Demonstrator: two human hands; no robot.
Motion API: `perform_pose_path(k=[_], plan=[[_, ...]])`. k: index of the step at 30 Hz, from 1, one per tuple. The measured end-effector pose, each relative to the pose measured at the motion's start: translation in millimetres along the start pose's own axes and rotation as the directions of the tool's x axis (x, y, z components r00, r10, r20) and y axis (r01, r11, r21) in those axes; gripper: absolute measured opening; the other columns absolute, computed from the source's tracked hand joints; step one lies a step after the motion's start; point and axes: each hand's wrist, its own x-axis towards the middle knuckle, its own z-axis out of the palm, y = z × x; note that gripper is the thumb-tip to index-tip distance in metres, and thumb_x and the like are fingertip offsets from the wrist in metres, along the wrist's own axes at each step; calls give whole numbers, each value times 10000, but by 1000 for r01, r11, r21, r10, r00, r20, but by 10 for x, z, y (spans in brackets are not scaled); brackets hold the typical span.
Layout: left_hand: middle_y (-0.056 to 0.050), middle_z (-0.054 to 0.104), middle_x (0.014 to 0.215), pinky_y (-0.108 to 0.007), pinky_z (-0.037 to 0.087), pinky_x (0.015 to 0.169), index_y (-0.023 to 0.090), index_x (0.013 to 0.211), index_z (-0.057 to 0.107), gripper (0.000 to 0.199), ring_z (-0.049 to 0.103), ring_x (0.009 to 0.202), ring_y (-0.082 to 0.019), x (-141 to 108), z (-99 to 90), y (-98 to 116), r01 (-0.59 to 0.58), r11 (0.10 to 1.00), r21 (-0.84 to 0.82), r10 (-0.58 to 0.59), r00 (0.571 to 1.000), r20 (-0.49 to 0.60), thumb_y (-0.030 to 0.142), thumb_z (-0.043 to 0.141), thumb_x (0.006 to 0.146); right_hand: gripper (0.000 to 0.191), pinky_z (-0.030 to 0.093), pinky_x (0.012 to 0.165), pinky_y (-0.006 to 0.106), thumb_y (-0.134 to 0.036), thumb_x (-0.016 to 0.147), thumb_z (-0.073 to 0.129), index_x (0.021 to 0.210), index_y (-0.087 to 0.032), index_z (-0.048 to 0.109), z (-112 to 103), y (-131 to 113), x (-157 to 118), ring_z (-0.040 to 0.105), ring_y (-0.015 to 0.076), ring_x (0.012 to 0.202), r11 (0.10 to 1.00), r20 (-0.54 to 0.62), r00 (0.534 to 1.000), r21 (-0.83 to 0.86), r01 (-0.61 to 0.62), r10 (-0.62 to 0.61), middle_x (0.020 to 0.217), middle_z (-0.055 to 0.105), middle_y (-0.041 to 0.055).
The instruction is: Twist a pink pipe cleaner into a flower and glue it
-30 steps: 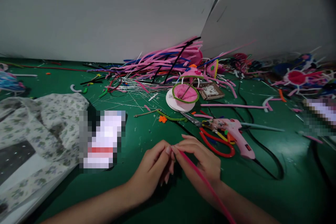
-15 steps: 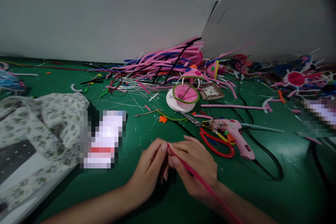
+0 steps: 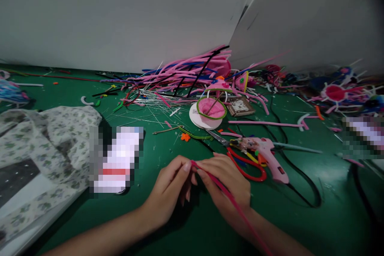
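The smooth green counter (image 3: 156, 144) carries so much clutter that a small dropped piece could easily be lost. Toward its back lies a tangled heap of pink, blue and black strips (image 3: 186, 68); pulling one out would probably drag others along. In front, the bare left hand (image 3: 171, 190) and the bare right hand (image 3: 229, 182) meet with their tips close together. The left fingers look pinched together, the right fingers closed, both on the long, thin, deep-pink, soft-looking strip (image 3: 237, 205). One end sits between the fingertips; the rest runs over the right hand and forearm and out at the lower edge. If that length snagged, the end could be tugged out of a light pinch; squeezed too hard, it could kink.

Just beyond the right hand lies the pink pistol-shaped glue gun (image 3: 277, 166). Whether it is hot cannot be told; if so, an outward sweep of that hand could brush its nozzle. It overlaps the red-handled metal scissors (image 3: 250, 177), so grabbing them hastily could shift it too. Farther off, the pink cone-shaped cup with a green rim (image 3: 217, 110) could tip if bumped. Smallest, the flat orange flower (image 3: 185, 137) could be knocked astray by a forward reach
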Motion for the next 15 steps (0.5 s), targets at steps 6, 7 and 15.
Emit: perform_pose_path(k=[6,7,15], plan=[[54,464,573,-156,325,407,172,768,487,358,419,445,-49,14,-13,-2,11,1000,20,-11,1000,22,490,413,915,123,482,822,371,-110,817,613,828,-226,651,26,20,-22,664,151,671,998,-12,999,34,-44,44,711,714,-9],[55,462,568,-156,322,404,172,766,485,360,416,441,-49,13,-14,-1,12,1000,26,-13,999,30,491,410,915,127,481,827,372,-105,814,612,824,-226,648,28,22,-27,662,150,669,999,-13,999,32,-37,38,707,711,-10],[63,434,530,-150,291,389,172,738,474,369,396,425,-47,32,-31,5,28,999,33,-29,998,50,491,412,912,147,461,853,368,-70,784,634,788,-217,644,17,21,-24,659,138,660,999,29,1000,43,0,-1,714,715,-13]])
